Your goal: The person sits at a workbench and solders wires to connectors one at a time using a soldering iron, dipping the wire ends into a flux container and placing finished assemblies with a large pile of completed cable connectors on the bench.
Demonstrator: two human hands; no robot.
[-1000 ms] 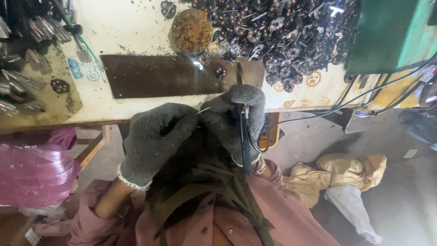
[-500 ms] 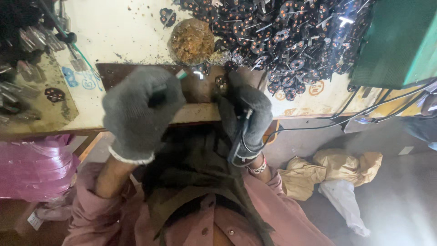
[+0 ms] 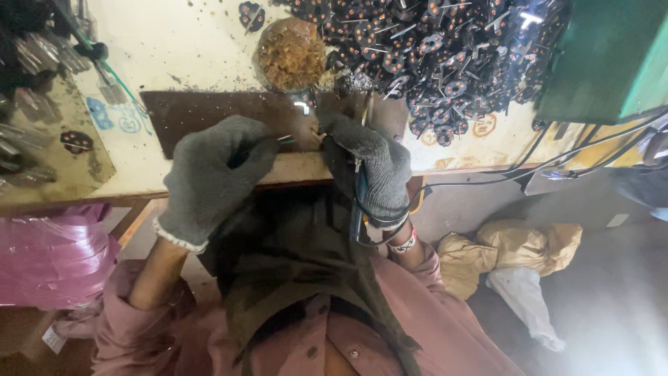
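Observation:
My left hand (image 3: 216,174), in a grey knit glove, rests on the table's front edge and pinches a thin piece with a green tip (image 3: 284,140). My right hand (image 3: 369,167), also gloved, grips a pen-like tool with a blue handle (image 3: 359,202) and a dark cable. The tool's tip points at the thin piece over a dark brown plate (image 3: 188,115). The two hands nearly meet at that spot, where a small bright glint shows.
A brown wiry ball (image 3: 291,54) sits behind the plate. A heap of small dark round parts with pins (image 3: 445,49) covers the back right. A green box (image 3: 612,56) stands right; cables (image 3: 557,163) run off the edge. Pink plastic (image 3: 49,257) and tan bags (image 3: 515,251) lie below.
Both hands have moved from in front of my chest forward to the table edge. They now work over the brown plate, and the view has shifted closer to the table.

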